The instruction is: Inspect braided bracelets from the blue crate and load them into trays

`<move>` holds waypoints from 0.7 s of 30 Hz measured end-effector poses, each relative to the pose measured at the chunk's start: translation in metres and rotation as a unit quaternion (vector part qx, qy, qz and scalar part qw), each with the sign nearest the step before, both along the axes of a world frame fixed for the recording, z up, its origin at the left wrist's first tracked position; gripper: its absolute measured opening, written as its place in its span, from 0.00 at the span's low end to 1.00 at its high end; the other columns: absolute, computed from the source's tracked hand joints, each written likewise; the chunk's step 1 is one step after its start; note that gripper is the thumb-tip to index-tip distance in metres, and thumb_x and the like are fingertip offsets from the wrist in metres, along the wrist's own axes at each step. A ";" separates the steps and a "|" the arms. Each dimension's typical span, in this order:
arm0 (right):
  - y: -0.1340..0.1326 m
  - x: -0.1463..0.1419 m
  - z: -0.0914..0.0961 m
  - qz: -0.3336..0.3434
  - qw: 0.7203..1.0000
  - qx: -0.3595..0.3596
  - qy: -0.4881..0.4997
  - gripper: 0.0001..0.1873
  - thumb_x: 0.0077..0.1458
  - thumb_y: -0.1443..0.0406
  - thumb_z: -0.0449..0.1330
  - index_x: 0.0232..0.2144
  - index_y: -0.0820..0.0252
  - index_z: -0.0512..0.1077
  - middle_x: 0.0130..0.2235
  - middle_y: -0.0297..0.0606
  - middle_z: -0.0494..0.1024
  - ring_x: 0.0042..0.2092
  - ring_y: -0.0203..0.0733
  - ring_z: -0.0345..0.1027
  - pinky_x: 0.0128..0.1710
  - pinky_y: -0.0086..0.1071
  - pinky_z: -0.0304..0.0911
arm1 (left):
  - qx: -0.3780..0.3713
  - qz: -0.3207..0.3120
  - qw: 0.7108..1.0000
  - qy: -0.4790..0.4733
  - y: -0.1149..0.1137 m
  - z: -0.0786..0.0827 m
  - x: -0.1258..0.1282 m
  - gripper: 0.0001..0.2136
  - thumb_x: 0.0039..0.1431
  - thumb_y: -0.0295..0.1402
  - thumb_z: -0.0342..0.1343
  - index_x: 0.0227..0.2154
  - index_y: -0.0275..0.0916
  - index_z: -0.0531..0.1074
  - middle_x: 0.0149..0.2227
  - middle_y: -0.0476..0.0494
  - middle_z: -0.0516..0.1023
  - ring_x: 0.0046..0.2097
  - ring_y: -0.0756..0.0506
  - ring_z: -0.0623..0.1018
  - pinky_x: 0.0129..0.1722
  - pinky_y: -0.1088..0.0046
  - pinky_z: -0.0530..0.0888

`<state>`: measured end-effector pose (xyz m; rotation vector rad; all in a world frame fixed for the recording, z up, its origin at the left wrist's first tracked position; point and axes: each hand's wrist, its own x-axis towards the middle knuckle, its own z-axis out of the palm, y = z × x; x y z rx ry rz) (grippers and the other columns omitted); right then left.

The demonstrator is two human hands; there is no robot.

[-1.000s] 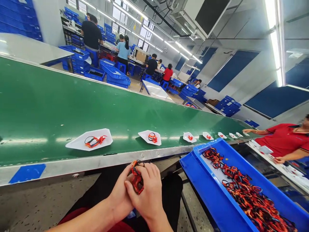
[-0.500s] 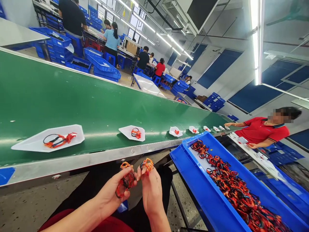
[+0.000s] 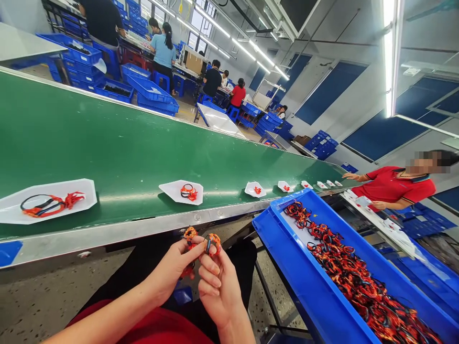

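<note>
The left hand [image 3: 171,271] and right hand [image 3: 219,289] sit close together just below the belt's steel rail [image 3: 136,229], both in a narrow pinch. The left hand's thumb and fingertips hold an orange-and-black cord loop [image 3: 190,233], the right hand's a second loop [image 3: 213,243], and a red tangle [image 3: 187,272] hangs under the left hand; the fingers hide whether these are one piece or two. At 12 o'clock the green belt [image 3: 107,138] carries a white sheet [image 3: 181,192] with a similar loop [image 3: 189,192] on it, and more sheets run off toward 2 o'clock. At 3 o'clock a blue tray [image 3: 287,267] holds a long heap of loops [image 3: 353,277]. Beyond it, at 2 o'clock, a co-worker in a red shirt [image 3: 392,188] reaches over white cards [image 3: 364,201]; stacked blue crates [image 3: 152,95] stand at 11 o'clock
</note>
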<state>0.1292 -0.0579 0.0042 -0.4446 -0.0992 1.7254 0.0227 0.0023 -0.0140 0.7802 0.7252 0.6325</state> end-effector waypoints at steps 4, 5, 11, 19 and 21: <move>-0.004 -0.006 0.008 -0.022 0.999 -0.035 -0.014 0.09 0.55 0.62 0.58 0.33 0.64 0.70 0.18 0.22 0.55 0.15 0.21 0.39 0.10 0.14 0.39 | -0.025 -0.007 1.000 0.002 -0.001 -0.001 0.000 0.13 0.49 0.43 0.60 0.32 0.39 0.71 0.27 0.51 0.71 0.26 0.53 0.67 0.21 0.80 0.61; -0.005 -0.008 0.010 -0.030 0.999 -0.038 -0.021 0.10 0.55 0.62 0.58 0.34 0.65 0.70 0.18 0.23 0.57 0.15 0.21 0.39 0.10 0.14 0.39 | -0.033 -0.011 0.999 0.004 -0.002 0.000 0.001 0.13 0.50 0.44 0.60 0.32 0.39 0.71 0.25 0.52 0.70 0.25 0.53 0.66 0.20 0.80 0.60; -0.013 -0.012 0.021 -0.056 0.996 -0.029 -0.061 0.11 0.55 0.61 0.57 0.33 0.66 0.71 0.21 0.26 0.62 0.16 0.21 0.43 0.11 0.15 0.40 | -0.076 -0.037 0.996 -0.006 -0.005 0.005 0.003 0.14 0.50 0.45 0.59 0.30 0.37 0.70 0.20 0.54 0.65 0.20 0.54 0.63 0.17 0.80 0.57; -0.016 -0.023 0.014 -0.085 0.971 -0.022 -0.224 0.17 0.60 0.59 0.51 0.26 0.65 0.69 0.20 0.29 0.64 0.15 0.23 0.45 0.12 0.18 0.42 | -0.119 -0.032 0.991 -0.044 -0.009 0.004 0.003 0.14 0.46 0.43 0.62 0.28 0.38 0.70 0.20 0.53 0.69 0.21 0.54 0.66 0.19 0.80 0.58; -0.017 -0.026 0.012 -0.093 0.957 -0.014 -0.275 0.18 0.60 0.58 0.51 0.24 0.65 0.67 0.20 0.30 0.64 0.16 0.24 0.47 0.12 0.19 0.43 | -0.126 -0.028 0.990 -0.054 -0.010 0.002 0.003 0.13 0.46 0.42 0.63 0.27 0.38 0.70 0.20 0.53 0.70 0.22 0.53 0.68 0.20 0.80 0.60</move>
